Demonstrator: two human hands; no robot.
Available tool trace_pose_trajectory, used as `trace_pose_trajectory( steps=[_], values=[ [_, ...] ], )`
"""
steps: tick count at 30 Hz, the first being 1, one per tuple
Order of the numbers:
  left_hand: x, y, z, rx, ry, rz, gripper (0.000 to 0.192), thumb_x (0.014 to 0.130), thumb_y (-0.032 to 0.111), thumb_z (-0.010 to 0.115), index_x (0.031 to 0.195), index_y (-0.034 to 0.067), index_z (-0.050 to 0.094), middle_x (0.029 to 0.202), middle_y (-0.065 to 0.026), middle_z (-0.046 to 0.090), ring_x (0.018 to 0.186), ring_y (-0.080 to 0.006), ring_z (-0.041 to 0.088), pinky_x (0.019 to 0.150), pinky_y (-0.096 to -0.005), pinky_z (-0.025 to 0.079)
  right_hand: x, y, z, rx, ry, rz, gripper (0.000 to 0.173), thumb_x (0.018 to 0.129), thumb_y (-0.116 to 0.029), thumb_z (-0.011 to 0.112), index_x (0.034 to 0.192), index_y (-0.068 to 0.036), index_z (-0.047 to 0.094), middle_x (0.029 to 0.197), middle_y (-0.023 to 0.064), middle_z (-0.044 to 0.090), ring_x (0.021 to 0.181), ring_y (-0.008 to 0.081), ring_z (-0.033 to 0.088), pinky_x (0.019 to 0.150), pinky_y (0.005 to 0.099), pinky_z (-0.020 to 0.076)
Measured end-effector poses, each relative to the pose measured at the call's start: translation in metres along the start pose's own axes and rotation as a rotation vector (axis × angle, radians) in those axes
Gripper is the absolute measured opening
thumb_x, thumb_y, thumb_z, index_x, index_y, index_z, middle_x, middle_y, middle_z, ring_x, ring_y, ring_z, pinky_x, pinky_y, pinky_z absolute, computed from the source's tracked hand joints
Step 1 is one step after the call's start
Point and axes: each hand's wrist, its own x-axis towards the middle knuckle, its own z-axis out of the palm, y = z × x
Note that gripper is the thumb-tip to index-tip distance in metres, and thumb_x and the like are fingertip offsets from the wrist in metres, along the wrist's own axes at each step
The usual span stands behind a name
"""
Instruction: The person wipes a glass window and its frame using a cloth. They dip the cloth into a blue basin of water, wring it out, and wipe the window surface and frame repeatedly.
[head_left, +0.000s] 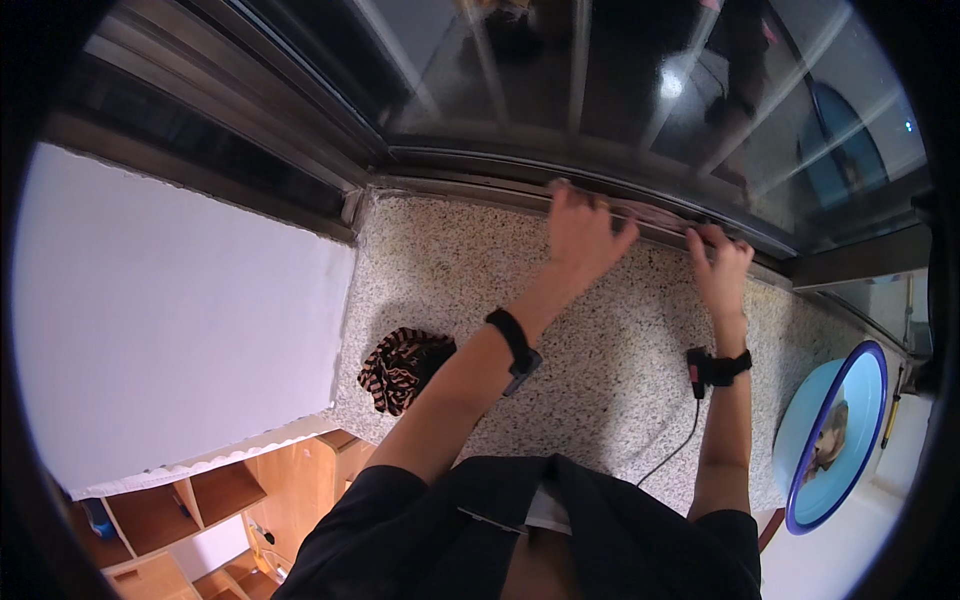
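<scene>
A thin pinkish cloth (656, 215) lies stretched along the dark metal track (472, 187) of a sliding window. My left hand (585, 232) has its fingers curled over the cloth's left part, with the thumb apart from them. At the cloth's right end, my right hand (721, 274) pinches it close to the window frame. Both hands are slightly blurred. Below the track spreads a speckled stone sill (600, 330). Dark straps with small devices circle both wrists, and a cable hangs from the right one.
A crumpled striped cloth (401, 369) sits on the sill, left of my left forearm. To the right stands a tilted light-blue basin (802, 420) with a purple rim and a brownish cloth (831, 442) inside. Window glass (525, 97) rises ahead. A white wall (187, 300) and wooden shelves (150, 525) are at left.
</scene>
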Motion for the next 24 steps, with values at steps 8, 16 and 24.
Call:
trace_pose_trajectory(
  steps=[8, 16, 24],
  values=[
    [0.006, 0.107, 0.039, 0.023, -0.192, 0.188, 0.069, 0.09, 0.054, 0.052, 0.117, -0.008, 0.064, 0.105, -0.0239, 0.068, 0.109, -0.0329, 0.061, 0.113, -0.0439, 0.025, -0.011, 0.094, -0.036, -0.367, 0.012, 0.304, 0.043, 0.092, -0.045, 0.061, 0.098, -0.004, 0.069, 0.103, 0.0152, 0.066, 0.098, 0.038, 0.063, 0.09, 0.0471, 0.0432],
    [0.004, 0.059, 0.024, 0.062, -0.154, 0.3, 0.069, 0.097, 0.057, 0.043, 0.116, -0.005, 0.066, 0.102, -0.0197, 0.069, 0.108, -0.031, 0.061, 0.112, -0.0437, 0.025, -0.008, 0.038, 0.0, -0.276, 0.047, 0.218, 0.034, 0.091, -0.035, 0.059, 0.101, -0.006, 0.071, 0.105, 0.0132, 0.069, 0.099, 0.0316, 0.064, 0.093, 0.0419, 0.0405],
    [-0.009, -0.116, -0.046, 0.177, -0.131, 0.059, 0.03, 0.091, 0.033, 0.061, 0.099, 0.006, 0.07, 0.106, -0.0117, 0.069, 0.107, -0.0227, 0.061, 0.095, -0.043, 0.042, 0.029, -0.135, 0.093, 0.044, -0.093, -0.086, 0.03, 0.086, -0.024, 0.058, 0.104, -0.003, 0.068, 0.1, 0.015, 0.067, 0.097, 0.0329, 0.063, 0.093, 0.0448, 0.0403]
  ],
)
